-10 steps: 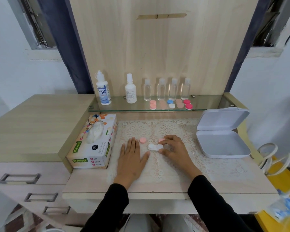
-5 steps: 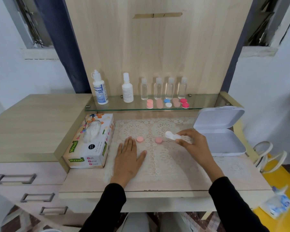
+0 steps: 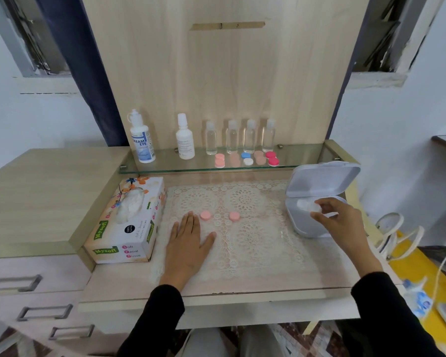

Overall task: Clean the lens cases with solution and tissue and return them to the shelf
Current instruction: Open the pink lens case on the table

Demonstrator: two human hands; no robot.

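My right hand pinches a white lens case base over the open grey box at the table's right. My left hand lies flat on the lace mat, fingers straight. Two pink caps sit on the mat just beyond its fingertips. Several lens cases in pink, blue-white and red stand on the glass shelf. A solution bottle stands at the shelf's left end. The tissue box lies left of my left hand.
A white dropper bottle and several small clear bottles line the shelf. The box's lid stands tilted open toward the shelf. Drawers sit at lower left; cables and a yellow surface lie past the table's right edge.
My right hand lifted the white case base off the mat's middle and carried it right, to over the open grey box. The two pink caps stayed on the mat. My left hand stayed put.
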